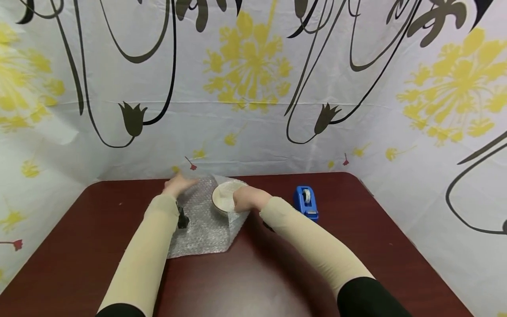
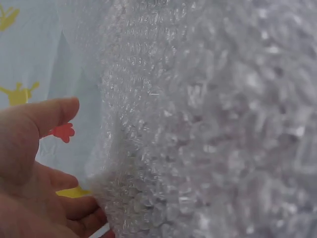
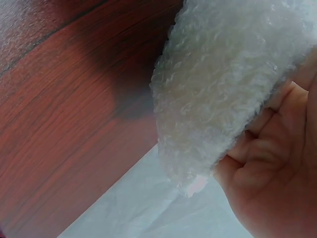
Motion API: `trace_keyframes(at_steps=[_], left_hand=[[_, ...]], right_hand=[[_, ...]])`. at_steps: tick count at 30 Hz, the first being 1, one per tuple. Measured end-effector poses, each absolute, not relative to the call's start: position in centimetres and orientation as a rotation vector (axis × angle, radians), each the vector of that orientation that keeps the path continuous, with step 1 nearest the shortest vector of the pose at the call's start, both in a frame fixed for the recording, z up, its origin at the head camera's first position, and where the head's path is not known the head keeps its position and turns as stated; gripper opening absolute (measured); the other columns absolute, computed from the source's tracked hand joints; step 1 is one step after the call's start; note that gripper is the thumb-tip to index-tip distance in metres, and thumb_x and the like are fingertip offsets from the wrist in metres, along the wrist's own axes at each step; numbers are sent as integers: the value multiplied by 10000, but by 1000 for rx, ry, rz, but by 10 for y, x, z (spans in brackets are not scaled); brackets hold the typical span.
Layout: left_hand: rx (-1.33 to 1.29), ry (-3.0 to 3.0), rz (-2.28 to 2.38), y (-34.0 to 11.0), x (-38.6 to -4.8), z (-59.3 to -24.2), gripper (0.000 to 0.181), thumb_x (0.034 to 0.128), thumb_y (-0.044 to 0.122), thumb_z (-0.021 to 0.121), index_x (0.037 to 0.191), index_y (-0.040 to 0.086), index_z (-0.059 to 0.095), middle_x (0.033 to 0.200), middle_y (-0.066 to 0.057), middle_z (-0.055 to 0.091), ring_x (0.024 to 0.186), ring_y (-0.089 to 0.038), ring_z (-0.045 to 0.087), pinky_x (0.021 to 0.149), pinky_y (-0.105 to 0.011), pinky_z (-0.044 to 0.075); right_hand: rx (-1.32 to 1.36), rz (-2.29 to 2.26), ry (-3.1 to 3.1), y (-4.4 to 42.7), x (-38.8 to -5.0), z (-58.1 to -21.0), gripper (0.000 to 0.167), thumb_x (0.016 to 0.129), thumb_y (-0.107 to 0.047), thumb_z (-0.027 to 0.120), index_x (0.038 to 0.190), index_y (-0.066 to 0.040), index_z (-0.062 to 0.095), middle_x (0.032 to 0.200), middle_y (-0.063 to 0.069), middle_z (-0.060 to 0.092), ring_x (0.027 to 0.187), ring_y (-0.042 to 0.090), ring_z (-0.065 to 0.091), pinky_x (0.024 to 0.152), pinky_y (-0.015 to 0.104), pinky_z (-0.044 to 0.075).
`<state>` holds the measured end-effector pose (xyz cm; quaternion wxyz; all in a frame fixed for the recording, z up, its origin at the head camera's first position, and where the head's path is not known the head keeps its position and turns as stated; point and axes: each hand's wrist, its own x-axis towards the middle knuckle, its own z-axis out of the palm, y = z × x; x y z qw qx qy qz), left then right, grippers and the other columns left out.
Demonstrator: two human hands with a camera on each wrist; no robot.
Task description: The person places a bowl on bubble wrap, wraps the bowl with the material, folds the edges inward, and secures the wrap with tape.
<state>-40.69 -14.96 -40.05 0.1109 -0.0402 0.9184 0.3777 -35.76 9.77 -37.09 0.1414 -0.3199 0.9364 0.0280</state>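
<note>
1. A cream bowl point(image 1: 222, 201) sits on a sheet of bubble wrap point(image 1: 202, 235) toward the far side of the dark red-brown tabletop point(image 1: 348, 229), nearer the sheet's right edge than its left
2. The right hand point(image 1: 248, 198) is at the bowl's right side; its fingers curl round the edge of a bubble-wrap flap and hold it, though the thumb's grip is largely hidden
3. The left hand point(image 1: 177, 185) is at the far left corner of the sheet; its thumb stands well apart from the fingers, which are loosely bent and meet the wrap's edge without a closed grip
4. A blue tape dispenser point(image 1: 308, 206) with a roll in it stands to the right, just beyond the right sleeve and apart from the wrap
5. The step in hand looks like wrapping the bowl, at an early stage, since most of the sheet lies spread out on the left
6. The next move probably calls for drawing the right flap over the bowl and keeping it snug, with the left fingers closing on their corner to bring that side across
</note>
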Motion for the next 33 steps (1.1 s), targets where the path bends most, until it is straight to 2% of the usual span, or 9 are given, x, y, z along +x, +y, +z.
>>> trace_keyframes(at_steps=[5,10,13,16,22,27,29,33], left_hand=[[-117,2737,1175,-154,-409,-400,852,953,393,568,1559,53,75,1556,-280,145,1374,-528,157,1059,-680,172],[-98,2836,1128,-157,-412,-395,739,959,355,556,1507,-36,252,1492,-295,304,1314,-496,325,1048,-659,226],[-99,2919,1094,-157,-412,-391,570,956,329,549,1374,-53,478,1359,-283,480,1188,-462,473,988,-625,328],[-68,2962,1103,-157,-410,-389,428,960,287,537,1227,-41,603,1226,-249,582,1056,-410,556,900,-572,417],[22,2942,1208,-159,-398,-387,369,975,238,533,1208,-24,648,1174,-220,628,962,-344,590,776,-456,482],[8,2884,1313,-166,-391,-381,348,996,245,506,1217,17,648,1146,-202,612,764,-258,480,631,-367,409],[15,2868,1343,-169,-389,-377,357,1004,260,501,1244,31,633,1190,-200,593,775,-250,465,636,-370,404],[78,2825,1448,-171,-384,-371,352,1011,287,505,1222,26,614,1250,-200,555,929,-272,491,752,-409,425]], right_hand=[[-907,97,2707,94,-356,-368,414,830,-45,584,527,-175,334,523,-80,235,517,96,218,495,243,255],[-903,139,2725,90,-357,-365,392,829,-55,583,532,-174,357,534,-76,283,535,107,273,504,239,284],[-891,147,2731,90,-358,-366,381,842,-56,573,543,-170,366,546,-68,305,547,114,290,514,243,295],[-864,146,2724,90,-357,-369,375,851,-53,560,549,-165,368,550,-61,309,546,118,286,516,249,292],[-855,154,2713,93,-353,-377,350,850,-59,557,560,-165,392,563,-59,353,557,123,324,524,247,313],[-860,160,2730,94,-353,-378,341,842,-57,556,562,-167,394,571,-56,365,571,132,342,537,252,323],[-873,166,2741,94,-354,-377,342,836,-57,559,558,-166,392,566,-58,362,568,132,341,537,253,323],[-911,173,2748,92,-357,-374,360,836,-59,573,549,-162,381,553,-61,340,552,131,323,528,257,310]])
